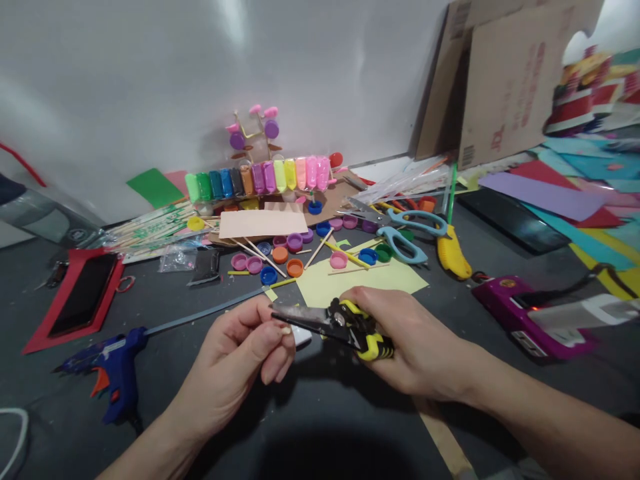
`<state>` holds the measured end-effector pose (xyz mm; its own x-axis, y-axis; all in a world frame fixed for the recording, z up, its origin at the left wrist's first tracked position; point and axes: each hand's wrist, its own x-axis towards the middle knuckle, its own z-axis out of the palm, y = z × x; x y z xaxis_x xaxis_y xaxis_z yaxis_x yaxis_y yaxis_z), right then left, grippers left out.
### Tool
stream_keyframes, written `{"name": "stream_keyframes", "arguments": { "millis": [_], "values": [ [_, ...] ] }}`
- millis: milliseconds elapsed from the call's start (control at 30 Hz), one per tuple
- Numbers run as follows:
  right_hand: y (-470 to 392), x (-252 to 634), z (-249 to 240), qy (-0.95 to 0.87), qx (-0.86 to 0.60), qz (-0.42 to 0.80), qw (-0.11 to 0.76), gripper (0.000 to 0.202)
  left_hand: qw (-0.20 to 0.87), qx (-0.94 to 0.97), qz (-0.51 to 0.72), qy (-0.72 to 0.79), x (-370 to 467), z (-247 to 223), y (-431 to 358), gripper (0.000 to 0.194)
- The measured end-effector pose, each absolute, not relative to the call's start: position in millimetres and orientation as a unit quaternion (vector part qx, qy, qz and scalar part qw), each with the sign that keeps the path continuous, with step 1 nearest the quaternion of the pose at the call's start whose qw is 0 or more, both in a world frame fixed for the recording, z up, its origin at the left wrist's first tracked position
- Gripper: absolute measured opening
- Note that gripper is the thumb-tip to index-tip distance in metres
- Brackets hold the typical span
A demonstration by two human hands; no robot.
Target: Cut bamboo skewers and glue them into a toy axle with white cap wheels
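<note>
My right hand (pixel 420 353) is wrapped round the black and yellow handles of a pair of snips (pixel 305 317). Their long jaws point left and reach the fingertips of my left hand (pixel 240 363). That hand is closed in a pinch, with a tiny pale bit (pixel 285 330) at its fingertips; it is too small to name. Behind the fingers a small white object (pixel 301 335) is partly hidden. Just beyond both hands lies a pale yellow paper sheet (pixel 400 283), with thin wooden sticks and coloured bottle caps (pixel 295 268) around it.
A blue glue gun (pixel 123 373) lies at left near a phone (pixel 85 293) on red card. Blue-handled scissors (pixel 405 243), a yellow cutter (pixel 454 257) and a purple device (pixel 535 327) are at right. Coloured clay packs (pixel 257 179) stand behind; cardboard (pixel 515 87) leans at the back.
</note>
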<state>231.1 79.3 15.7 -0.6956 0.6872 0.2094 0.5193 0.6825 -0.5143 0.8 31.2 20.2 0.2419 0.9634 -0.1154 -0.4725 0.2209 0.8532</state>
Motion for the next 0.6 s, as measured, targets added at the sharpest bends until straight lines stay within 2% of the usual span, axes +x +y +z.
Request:
{"name": "stream_keyframes", "arguments": {
  "millis": [600],
  "values": [
    [79.0, 232.3, 21.0, -0.902, -0.339, 0.176, 0.203, 0.024, 0.745, 0.335, 0.488, 0.307, 0.4, 17.5, 32.3, 0.021]
  ]
}}
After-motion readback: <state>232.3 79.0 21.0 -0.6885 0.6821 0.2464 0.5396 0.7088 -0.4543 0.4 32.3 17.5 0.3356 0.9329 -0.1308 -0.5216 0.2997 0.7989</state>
